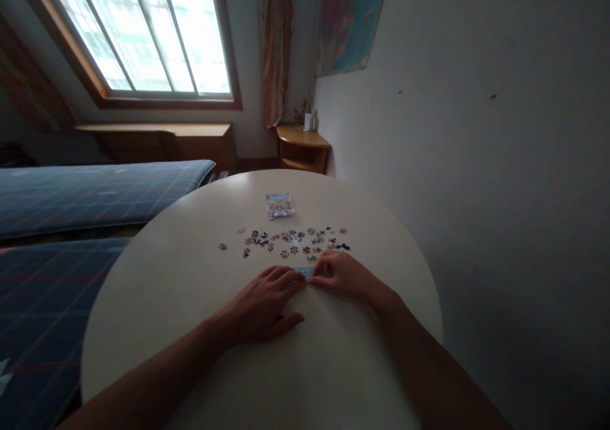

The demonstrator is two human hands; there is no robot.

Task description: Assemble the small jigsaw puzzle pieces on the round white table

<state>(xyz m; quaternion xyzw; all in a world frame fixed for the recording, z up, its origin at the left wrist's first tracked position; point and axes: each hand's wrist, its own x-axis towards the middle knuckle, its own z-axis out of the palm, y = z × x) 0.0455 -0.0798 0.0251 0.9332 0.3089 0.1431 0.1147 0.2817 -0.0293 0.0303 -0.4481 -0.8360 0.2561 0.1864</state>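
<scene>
On the round white table (190, 258), a small joined patch of jigsaw puzzle (303, 271) lies between my hands, partly covered by fingers. My left hand (267, 306) rests flat with the fingers stretched forward, their tips on the left side of the patch and the thumb apart. At its right edge, my right hand (340, 274) has thumb and forefinger pinched together; a puzzle piece between them is too hidden to make out. Loose jigsaw pieces (294, 250) lie scattered just beyond both hands. Behind them is a small printed picture sheet (279, 206).
A bed with a blue plaid cover (95, 192) stands left of the table. White wall (476, 195) runs close along the right. Past the table's far edge are a wooden corner shelf (304, 136) and a desk (190, 131) under the window (143, 30).
</scene>
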